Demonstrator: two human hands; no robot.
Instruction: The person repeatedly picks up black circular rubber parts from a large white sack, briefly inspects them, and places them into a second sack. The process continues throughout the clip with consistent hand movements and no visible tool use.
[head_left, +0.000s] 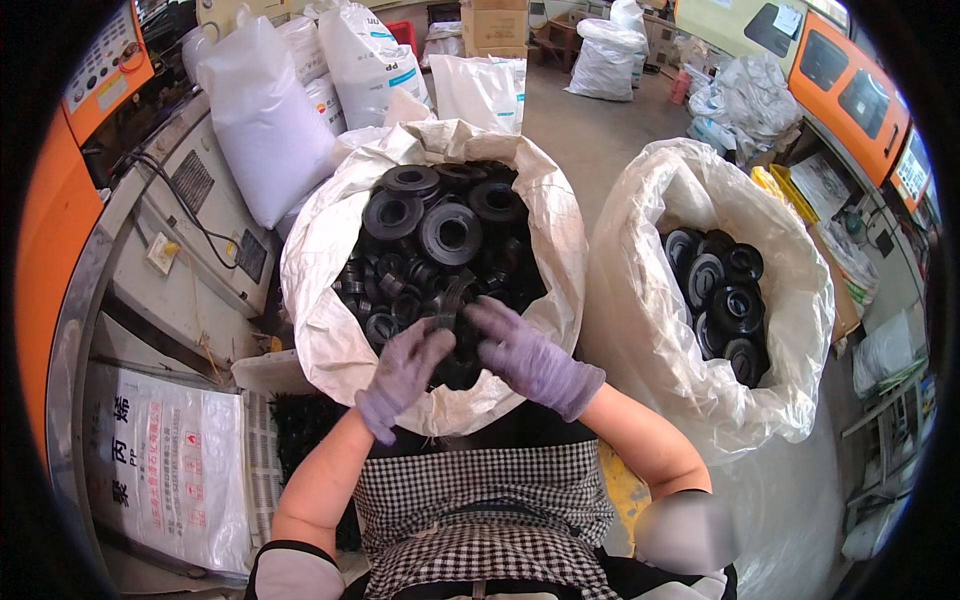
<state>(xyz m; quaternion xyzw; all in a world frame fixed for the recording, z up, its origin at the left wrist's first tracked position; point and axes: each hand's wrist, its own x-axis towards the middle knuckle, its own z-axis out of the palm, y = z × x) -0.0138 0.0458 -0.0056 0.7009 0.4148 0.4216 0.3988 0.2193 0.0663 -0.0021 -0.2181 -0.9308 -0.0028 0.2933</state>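
Observation:
A white woven sack (322, 300) stands open before me, holding many black plastic flanged rings (451, 233) and smaller threaded black parts (391, 285). Over its near part, my left hand (409, 367), in a purple glove, has its fingers around a black threaded plastic part (450, 304). My right hand (521, 356), gloved alike, is blurred and just right of that part, its fingers spread; whether it touches the part cannot be told. To the right, a translucent plastic-lined sack (637, 300) holds black round plastic caps with flanges (736, 304).
Full white bags (262, 127) stand behind the woven sack at the left. A grey machine housing (187, 247) with cables runs along the left side. Flattened printed sacks (180, 465) lie at the lower left. Orange machine doors (855, 90) and bundled plastic bags (742, 105) are at the upper right.

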